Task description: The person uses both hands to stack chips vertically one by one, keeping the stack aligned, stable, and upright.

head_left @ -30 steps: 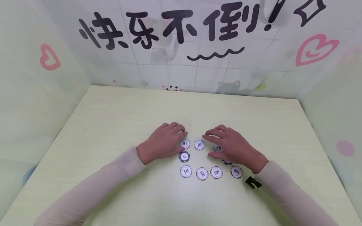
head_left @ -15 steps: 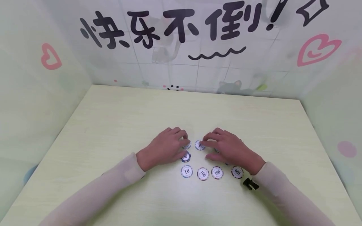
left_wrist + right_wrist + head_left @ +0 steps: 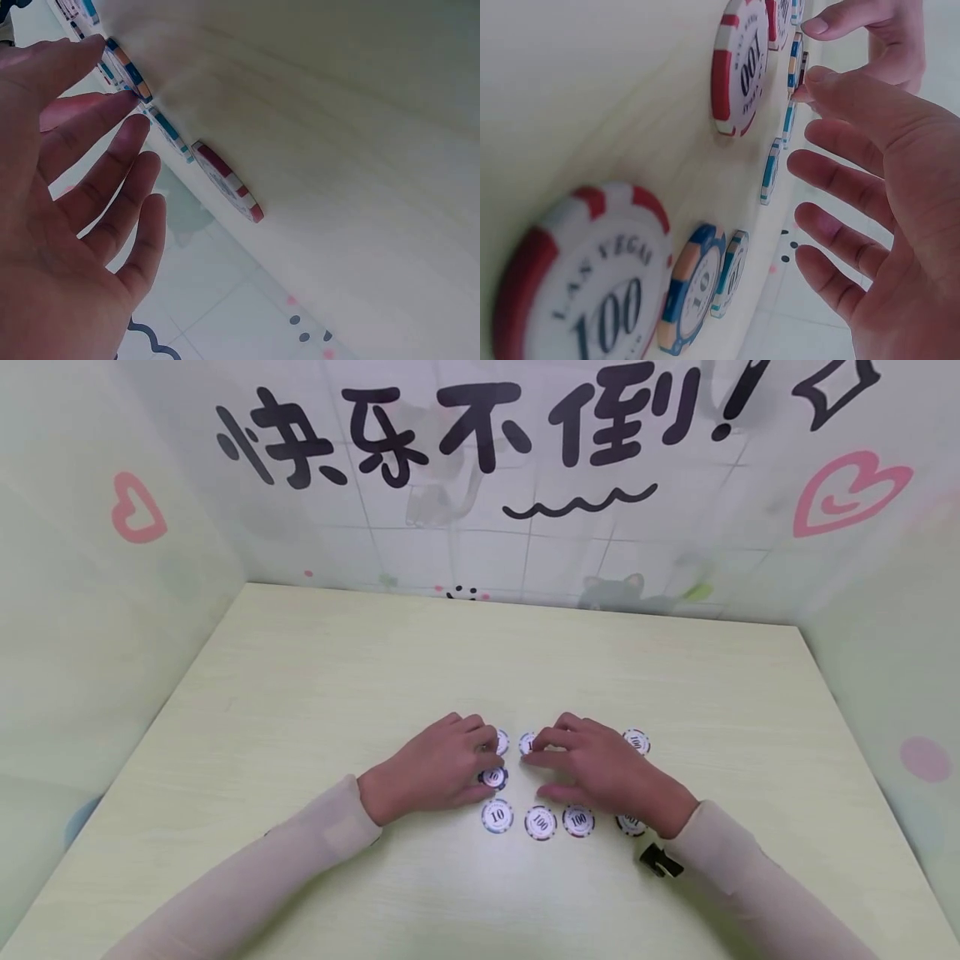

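Poker chips lie flat in several rows. My left hand (image 3: pixel 431 767) (image 3: pixel 82 225) has thumb and index fingertips at opposite edges of a blue chip (image 3: pixel 493 778) (image 3: pixel 129 69), pinching it on the table. A teal-edged chip (image 3: pixel 502 742) lies just beyond it, partly covered by the fingers. My right hand (image 3: pixel 603 768) (image 3: pixel 911 195) hovers over the right part of the layout with fingers spread, holding nothing. Another teal-edged chip (image 3: pixel 527 743) (image 3: pixel 771 171) sits near its fingertips. Beneath that hand, a blue chip (image 3: pixel 694 289) is hidden in the head view.
Along the near row are a 10 chip (image 3: pixel 497 816) and 100 chips (image 3: pixel 540 822) (image 3: pixel 578 820) (image 3: pixel 632 824). One more 100 chip (image 3: pixel 636 742) is at the far right. A black clip (image 3: pixel 661 861) is beside the right sleeve. Printed walls (image 3: pixel 480 543) border the table (image 3: pixel 360 652).
My left hand has moved slightly nearer, from around the far-left chip to the blue one. The right hand has shifted left and nearer, uncovering the far-right 100 chip. The chips look unmoved.
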`<state>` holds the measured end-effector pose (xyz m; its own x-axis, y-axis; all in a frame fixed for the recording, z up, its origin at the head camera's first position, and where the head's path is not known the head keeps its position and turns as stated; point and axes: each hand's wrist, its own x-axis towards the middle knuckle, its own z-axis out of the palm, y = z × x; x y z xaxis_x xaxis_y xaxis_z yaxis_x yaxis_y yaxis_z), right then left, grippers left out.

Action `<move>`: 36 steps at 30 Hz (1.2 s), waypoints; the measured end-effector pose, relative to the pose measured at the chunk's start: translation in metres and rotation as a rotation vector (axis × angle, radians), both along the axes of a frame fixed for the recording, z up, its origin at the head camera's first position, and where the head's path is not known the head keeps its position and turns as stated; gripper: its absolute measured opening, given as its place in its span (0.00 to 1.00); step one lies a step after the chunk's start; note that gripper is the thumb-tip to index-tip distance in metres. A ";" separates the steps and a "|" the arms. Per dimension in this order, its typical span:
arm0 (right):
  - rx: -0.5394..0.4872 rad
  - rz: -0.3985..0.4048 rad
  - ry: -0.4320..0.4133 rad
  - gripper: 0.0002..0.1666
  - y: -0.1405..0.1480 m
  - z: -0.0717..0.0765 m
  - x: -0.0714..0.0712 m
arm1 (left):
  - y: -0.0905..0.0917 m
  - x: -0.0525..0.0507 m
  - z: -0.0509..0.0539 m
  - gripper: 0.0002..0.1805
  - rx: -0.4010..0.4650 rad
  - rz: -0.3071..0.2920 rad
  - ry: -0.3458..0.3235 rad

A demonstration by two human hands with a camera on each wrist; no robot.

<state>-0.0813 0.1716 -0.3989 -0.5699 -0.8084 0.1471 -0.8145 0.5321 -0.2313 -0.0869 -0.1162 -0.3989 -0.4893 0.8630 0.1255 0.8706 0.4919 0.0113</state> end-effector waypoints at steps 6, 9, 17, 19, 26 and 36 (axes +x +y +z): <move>0.018 -0.016 0.029 0.25 -0.001 0.001 0.001 | 0.000 0.001 -0.001 0.16 0.006 0.002 0.000; 0.048 -0.051 0.060 0.25 -0.003 0.002 -0.003 | 0.000 0.001 0.001 0.16 0.003 0.009 0.004; 0.090 -0.114 0.034 0.24 -0.008 0.004 -0.015 | -0.002 0.004 0.001 0.19 -0.039 0.045 -0.007; 0.089 -0.115 0.023 0.24 -0.009 0.003 -0.017 | -0.003 0.004 0.002 0.18 -0.041 0.049 -0.008; 0.099 -0.132 -0.004 0.23 -0.010 -0.001 -0.021 | -0.004 0.003 0.001 0.19 -0.046 0.062 0.003; 0.088 -0.170 -0.032 0.20 -0.013 -0.004 -0.022 | -0.006 0.007 0.002 0.21 -0.024 0.083 0.035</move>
